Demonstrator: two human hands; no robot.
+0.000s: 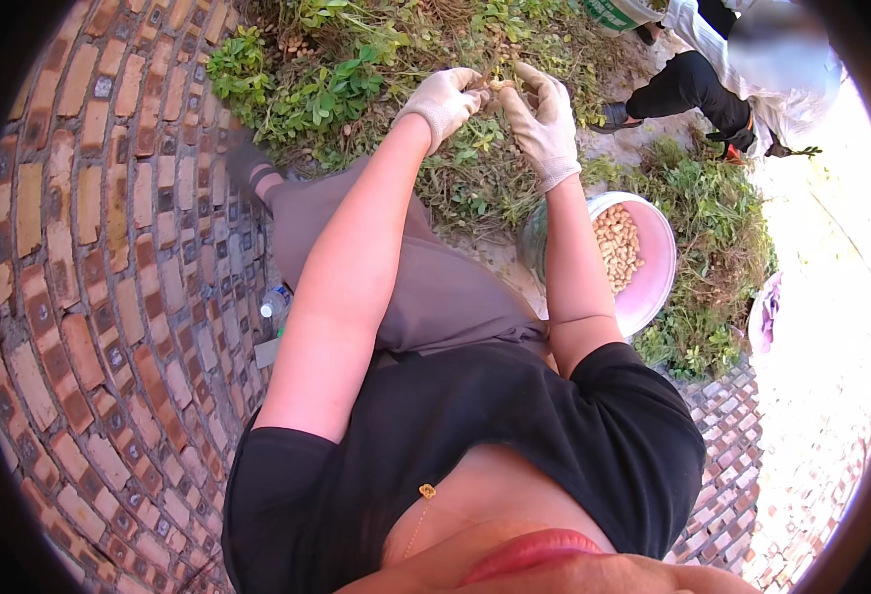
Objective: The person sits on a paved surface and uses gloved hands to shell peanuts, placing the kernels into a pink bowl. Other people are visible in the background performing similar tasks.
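Both of my hands wear pale knitted work gloves and meet over a spread of pulled peanut plants (346,89). My left hand (446,104) has its fingers closed on thin roots or stems of a peanut plant. Between the hands is a peanut pod (502,85), which my right hand (543,119) grips between thumb and fingertips. Beside my right forearm a tilted bucket (654,260) with a white rim holds many loose peanuts in their shells (617,245). My right forearm hides part of the bucket.
A brick wall (101,245) stands on the left, with a plastic bottle (275,301) near it. More plants (710,260) lie right of the bucket. A person (703,89) in dark trousers is at the upper right, near another bucket (613,15). A pinkish container (764,315) is at the right.
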